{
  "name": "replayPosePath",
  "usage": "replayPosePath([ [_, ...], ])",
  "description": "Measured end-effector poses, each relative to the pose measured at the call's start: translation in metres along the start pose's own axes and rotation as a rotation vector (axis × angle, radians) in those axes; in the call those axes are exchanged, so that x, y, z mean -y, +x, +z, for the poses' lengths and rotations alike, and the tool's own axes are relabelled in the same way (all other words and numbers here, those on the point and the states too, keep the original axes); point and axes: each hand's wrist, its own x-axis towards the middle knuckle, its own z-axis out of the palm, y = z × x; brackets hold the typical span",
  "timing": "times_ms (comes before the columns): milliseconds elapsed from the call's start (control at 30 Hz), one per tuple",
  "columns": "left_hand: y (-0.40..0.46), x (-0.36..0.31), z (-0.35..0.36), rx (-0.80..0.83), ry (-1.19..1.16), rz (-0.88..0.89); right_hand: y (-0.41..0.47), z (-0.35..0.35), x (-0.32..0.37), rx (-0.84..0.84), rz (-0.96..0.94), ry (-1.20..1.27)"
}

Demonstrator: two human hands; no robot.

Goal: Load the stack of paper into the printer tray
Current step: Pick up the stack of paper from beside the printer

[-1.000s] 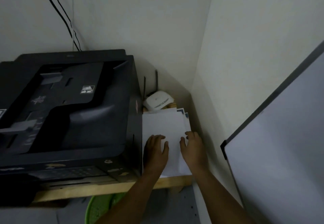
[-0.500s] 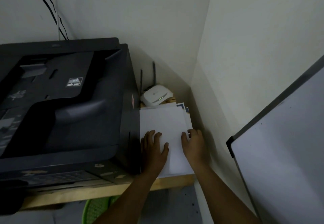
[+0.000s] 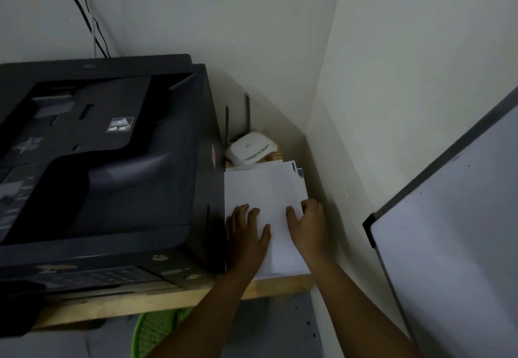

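Note:
A stack of white paper (image 3: 263, 189) lies flat on the wooden shelf (image 3: 280, 284), wedged between the big black printer (image 3: 106, 167) on the left and the wall on the right. My left hand (image 3: 246, 234) rests palm down on the stack's near left part, fingers spread. My right hand (image 3: 309, 226) sits at the stack's right edge, thumb on top and fingers curled over the side. The printer's paper tray is not visible; its top feeder and front panel show.
A white router (image 3: 251, 148) with two dark antennas stands behind the paper in the corner. A whiteboard (image 3: 454, 240) leans at the right. A green basket (image 3: 157, 332) sits under the shelf. Black cables run down the wall behind the printer.
My hands have stayed on the paper with hardly any shift; the right fingers curl slightly more over the stack's edge. The view has moved a little.

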Motion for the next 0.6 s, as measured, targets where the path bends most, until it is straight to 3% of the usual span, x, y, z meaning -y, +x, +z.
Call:
replayPosePath([
  [133,0.0,0.0,0.001,-0.005,0.008,0.002,-0.001,0.001,-0.002,0.04,0.018,0.011],
  [433,-0.001,0.0,0.0,0.007,0.017,0.008,-0.009,0.003,0.005,-0.094,-0.039,-0.079],
  [600,0.0,0.0,0.0,-0.001,0.016,0.006,-0.004,0.0,0.011,-0.093,0.016,0.034],
])
